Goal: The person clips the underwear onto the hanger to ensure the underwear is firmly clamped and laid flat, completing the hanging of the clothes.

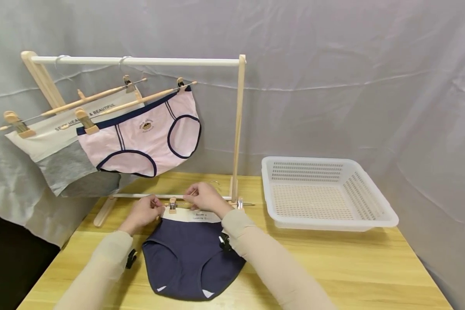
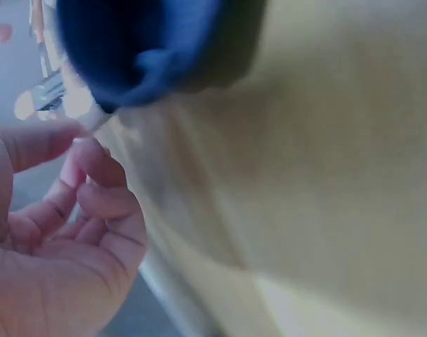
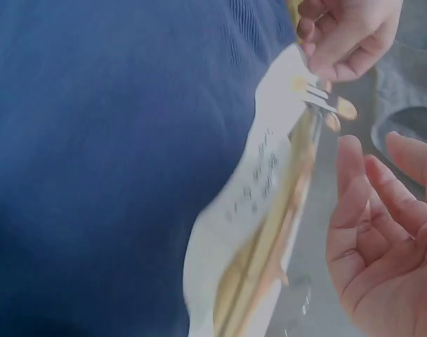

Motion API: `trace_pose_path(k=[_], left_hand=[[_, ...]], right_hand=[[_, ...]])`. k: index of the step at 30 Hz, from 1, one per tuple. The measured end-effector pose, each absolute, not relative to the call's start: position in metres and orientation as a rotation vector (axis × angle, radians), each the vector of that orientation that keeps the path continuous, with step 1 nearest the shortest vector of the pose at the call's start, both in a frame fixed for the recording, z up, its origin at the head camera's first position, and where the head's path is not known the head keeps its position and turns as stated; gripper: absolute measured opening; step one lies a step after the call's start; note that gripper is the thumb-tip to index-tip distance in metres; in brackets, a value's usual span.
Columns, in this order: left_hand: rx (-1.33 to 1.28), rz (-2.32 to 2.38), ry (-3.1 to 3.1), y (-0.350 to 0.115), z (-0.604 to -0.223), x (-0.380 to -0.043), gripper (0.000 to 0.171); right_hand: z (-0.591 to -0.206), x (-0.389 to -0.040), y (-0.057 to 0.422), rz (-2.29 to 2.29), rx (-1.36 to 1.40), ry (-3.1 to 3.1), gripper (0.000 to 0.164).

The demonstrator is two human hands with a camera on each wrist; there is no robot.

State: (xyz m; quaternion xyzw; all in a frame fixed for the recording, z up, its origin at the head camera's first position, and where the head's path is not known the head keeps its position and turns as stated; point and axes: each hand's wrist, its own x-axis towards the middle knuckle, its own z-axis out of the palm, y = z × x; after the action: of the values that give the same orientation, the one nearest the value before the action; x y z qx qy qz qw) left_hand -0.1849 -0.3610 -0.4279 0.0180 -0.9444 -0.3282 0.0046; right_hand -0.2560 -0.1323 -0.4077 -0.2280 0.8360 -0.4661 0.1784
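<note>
Navy briefs (image 1: 195, 247) with a white printed waistband (image 3: 252, 168) lie spread on the table below the rack. My left hand (image 1: 144, 212) pinches the left corner of that waistband between thumb and forefinger, as the left wrist view also shows. Just beside those fingers, a wooden clip (image 1: 172, 206) grips the waistband near that corner. The clip sits on a hanger (image 3: 298, 186) that runs along the waistband's top edge. Over the middle of the hanger is my right hand (image 1: 208, 199); its fingers are loosely bent, thumb and forefinger apart, with nothing between them in the right wrist view.
Behind stands a wooden rack with a white rail (image 1: 147, 61). Pink briefs (image 1: 143, 133) and grey-and-cream briefs (image 1: 66, 161) hang from it on clip hangers. A white plastic basket (image 1: 269, 193) stands at the right. Another clip (image 1: 240, 203) shows at the hanger's right end.
</note>
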Motion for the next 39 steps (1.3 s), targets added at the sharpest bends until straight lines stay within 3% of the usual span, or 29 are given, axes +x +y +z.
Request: trace_pose_path(k=[7,12,21,26,33,39], left_hand=[[-0.162,-0.834,-2.867,-0.36,-0.42,-0.196,0.013],[-0.339,-0.771,-2.876,-0.315,-0.393,-0.194,0.012],[-0.631,-0.659,-2.856,-0.241,-0.386,-0.216,0.007],[-0.694,-0.603,-2.897,-0.209,-0.387,-0.225,0.007],[-0.736,-0.523,-2.908,-0.18,-0.401,-0.239,0.01],[-0.724,-0.373,-2.95,-0.16,-0.415,-0.248,0.014]], right_hand=[[-0.403,-0.252,-0.091,-1.14,-0.763,2.492,0.014],[-0.402,-0.243,-0.063,-1.116,-0.739,2.571,0.016],[-0.403,-0.217,-0.013,-1.04,-0.587,2.821,0.01],[-0.418,-0.205,0.004,-0.958,-0.498,2.873,0.016],[-0.494,-0.237,0.009,-0.874,-0.445,2.965,0.023],[-0.488,-0.234,0.007,-0.887,-0.357,2.934,0.027]])
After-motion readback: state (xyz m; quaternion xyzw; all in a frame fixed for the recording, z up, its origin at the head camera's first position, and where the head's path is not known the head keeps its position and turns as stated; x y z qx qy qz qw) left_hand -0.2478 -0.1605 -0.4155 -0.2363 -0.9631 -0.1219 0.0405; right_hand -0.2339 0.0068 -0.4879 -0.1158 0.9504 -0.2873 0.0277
